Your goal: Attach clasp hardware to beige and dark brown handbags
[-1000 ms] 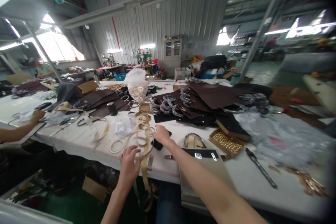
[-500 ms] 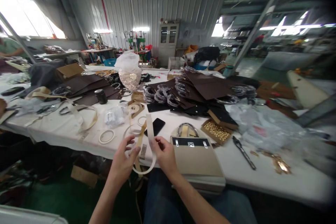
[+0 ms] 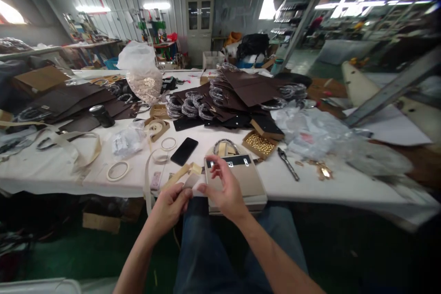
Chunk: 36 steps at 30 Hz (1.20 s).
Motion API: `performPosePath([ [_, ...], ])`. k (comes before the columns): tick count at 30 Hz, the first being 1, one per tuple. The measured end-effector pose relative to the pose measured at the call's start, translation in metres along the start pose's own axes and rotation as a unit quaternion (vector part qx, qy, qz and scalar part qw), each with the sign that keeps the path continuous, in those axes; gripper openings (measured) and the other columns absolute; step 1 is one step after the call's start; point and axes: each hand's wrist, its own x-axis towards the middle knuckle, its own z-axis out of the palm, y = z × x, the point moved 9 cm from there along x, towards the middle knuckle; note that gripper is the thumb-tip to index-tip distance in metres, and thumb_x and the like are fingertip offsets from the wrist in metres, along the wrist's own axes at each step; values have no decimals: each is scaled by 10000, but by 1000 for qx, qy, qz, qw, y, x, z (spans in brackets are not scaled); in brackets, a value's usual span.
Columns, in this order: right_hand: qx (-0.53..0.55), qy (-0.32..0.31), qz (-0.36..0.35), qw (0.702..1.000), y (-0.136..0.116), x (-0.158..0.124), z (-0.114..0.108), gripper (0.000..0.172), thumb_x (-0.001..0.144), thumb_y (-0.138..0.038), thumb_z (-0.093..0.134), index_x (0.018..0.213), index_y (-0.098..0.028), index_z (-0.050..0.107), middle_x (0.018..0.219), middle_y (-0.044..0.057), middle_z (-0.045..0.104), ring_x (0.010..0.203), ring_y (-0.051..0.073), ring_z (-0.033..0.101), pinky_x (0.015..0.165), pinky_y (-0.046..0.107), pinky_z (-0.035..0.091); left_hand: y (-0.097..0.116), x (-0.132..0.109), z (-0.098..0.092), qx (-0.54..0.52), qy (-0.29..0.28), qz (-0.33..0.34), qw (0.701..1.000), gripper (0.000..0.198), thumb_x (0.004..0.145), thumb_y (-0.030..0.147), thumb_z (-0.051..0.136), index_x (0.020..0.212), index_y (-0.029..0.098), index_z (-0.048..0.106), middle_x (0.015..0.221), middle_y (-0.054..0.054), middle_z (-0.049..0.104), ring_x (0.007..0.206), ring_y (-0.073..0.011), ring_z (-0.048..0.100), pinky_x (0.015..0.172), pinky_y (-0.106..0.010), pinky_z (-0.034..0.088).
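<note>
My left hand [image 3: 174, 202] pinches the end of a cream tape strip [image 3: 193, 177] between thumb and fingers, over the table's front edge. The strip's yellowish length folds over beside the fingers. My right hand [image 3: 225, 188] is just right of it, fingers curved and apart, holding nothing. Behind that hand lies a beige handbag [image 3: 246, 181] with a dark band, small metal fittings and a wrapped handle; the hand hides part of its left side. A black phone [image 3: 184, 151] rests beyond the strip. Tape rolls [image 3: 117, 171] lie to the left.
Gold studs [image 3: 259, 144] fill a small box behind the bag. A dark hand tool [image 3: 288, 164] and gold metal pieces [image 3: 324, 171] lie to the right. Dark brown panels with wrapped handles [image 3: 241, 92] are piled at the back. Crumpled plastic [image 3: 313, 133] spreads at right.
My right hand has let go of the strip and opened, moving right in front of the bag. My left hand has closed on the strip's end. The view has turned right and down.
</note>
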Motion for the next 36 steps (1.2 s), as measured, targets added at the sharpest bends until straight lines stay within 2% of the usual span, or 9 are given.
performPosePath([
  [5, 60, -110, -3, 992, -7, -4, 16, 235, 1046, -452, 814, 1171, -254, 833, 1057, 56, 782, 906, 228, 672, 847, 358, 546, 11, -1, 17, 62, 18, 2, 998, 425, 1115, 572, 639, 902, 205, 671, 728, -8, 620, 675, -173, 583, 621, -277, 423],
  [9, 144, -31, 123, 981, 21, -29, 20, 437, 1084, -578, 735, 850, -210, 763, 781, 23, 659, 727, 190, 577, 685, 317, 457, 12, 3, 15, 84, 118, 4, 990, 470, 1044, 542, 753, 1353, 202, 657, 1075, -88, 739, 827, -217, 705, 670, -302, 537],
  [13, 191, -17, 211, 958, 49, -47, 25, 664, 1072, -747, 658, 694, -204, 612, 644, -2, 507, 619, 156, 446, 595, 308, 342, 38, 10, 27, 144, 130, 103, 976, 456, 1058, 482, 740, 1454, 264, 681, 1541, -159, 622, 1381, -324, 647, 1075, -448, 589],
  [15, 187, -35, 222, 956, 56, -49, 20, 692, 1085, -776, 610, 696, -203, 609, 639, 4, 527, 614, 158, 465, 599, 308, 356, 41, 17, 43, 149, 55, 109, 981, 293, 1113, 488, 652, 1181, 250, 809, 1414, -126, 709, 1342, -320, 663, 1122, -440, 555],
  [17, 136, -71, 206, 966, 58, -46, 8, 686, 1107, -755, 590, 706, -200, 643, 642, 12, 568, 614, 164, 503, 605, 309, 376, 30, 24, 56, 128, -15, 56, 990, 444, 1138, 536, 600, 908, 214, 801, 1076, -91, 783, 1063, -277, 729, 945, -364, 577],
  [23, -137, 39, 91, 986, 43, -17, -82, 441, 893, -622, 955, 989, -216, 813, 890, 60, 758, 695, 182, 590, 661, 316, 486, -7, 42, 77, 26, -95, -85, 991, 552, 1094, 660, 617, 882, 184, 797, 626, -20, 667, 588, -180, 622, 626, -274, 459],
  [26, -90, 33, 112, 989, 46, -2, -97, 602, 828, -585, 1002, 1264, -216, 813, 1054, 78, 801, 697, 172, 610, 639, 311, 522, -8, 54, 86, 50, -117, -97, 987, 545, 1070, 651, 642, 798, 189, 739, 563, 5, 608, 510, -147, 553, 556, -249, 385],
  [31, -28, -6, 169, 985, 68, 3, -98, 286, 923, -499, 889, 916, -215, 852, 836, 41, 798, 734, 205, 673, 658, 318, 517, -3, 68, 98, 116, -144, -103, 977, 495, 1032, 606, 669, 765, 193, 730, 571, -6, 640, 515, -157, 564, 549, -257, 377],
  [36, -49, 18, 182, 982, 99, -2, -111, 258, 962, -461, 811, 972, -205, 844, 901, 41, 820, 793, 220, 717, 722, 323, 547, -11, 85, 100, 122, -147, -115, 975, 503, 987, 636, 689, 742, 197, 690, 601, 1, 623, 543, -161, 538, 552, -270, 352],
])
